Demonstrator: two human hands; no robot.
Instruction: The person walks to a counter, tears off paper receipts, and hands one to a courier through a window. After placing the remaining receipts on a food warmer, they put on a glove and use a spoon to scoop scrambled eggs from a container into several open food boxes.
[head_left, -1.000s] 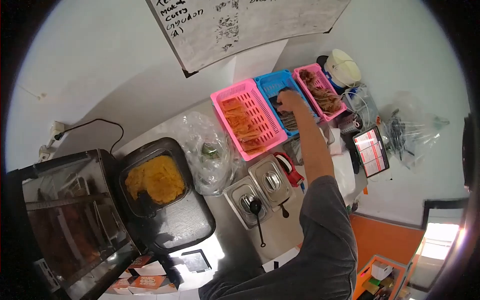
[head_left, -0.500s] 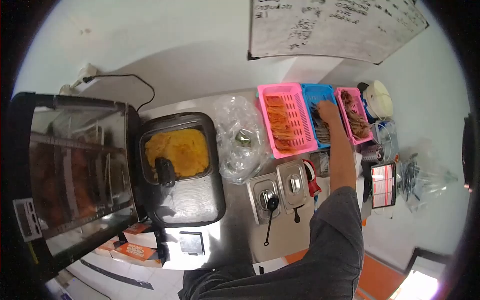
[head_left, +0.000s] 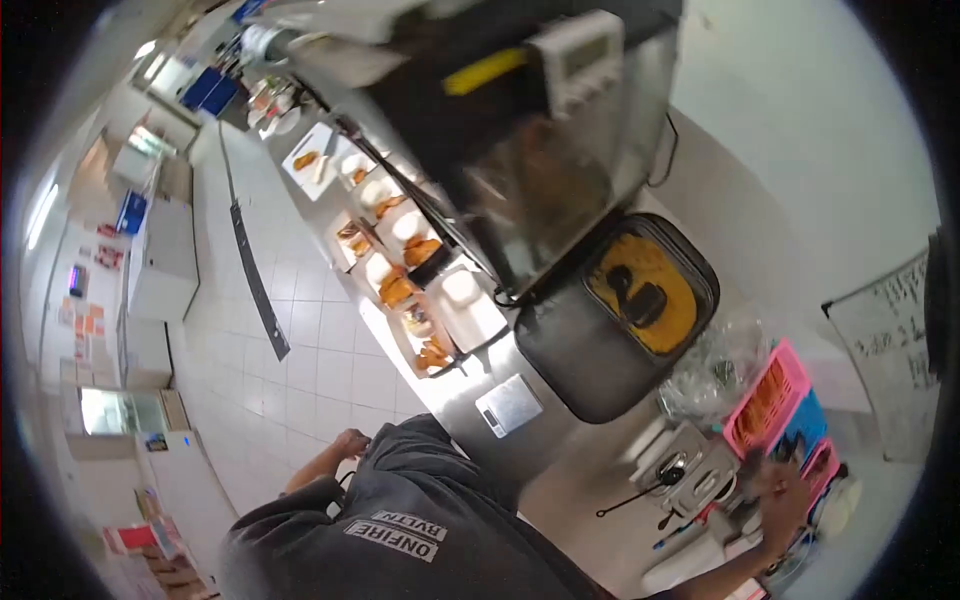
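right hand (head_left: pixel 785 497): at the blue basket (head_left: pixel 803 437), blurred; cannot tell if it grasps anything.
left hand (head_left: pixel 350 441): by the hip, grip unclear.
risk: right hand at view's edge; an unwatched pull may tip the pink basket (head_left: pixel 765 398) just beside it.

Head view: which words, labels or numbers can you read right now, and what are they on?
"ONFIRE" and "RVLTN": white print on the back of the person's dark shirt, seen upside down.
Whiteboard on the right-hand wall: handwriting, too blurred to read.
Timer on top of the glass-fronted cabinet: display too blurred to read.
Yellow label beside the timer: no legible text.
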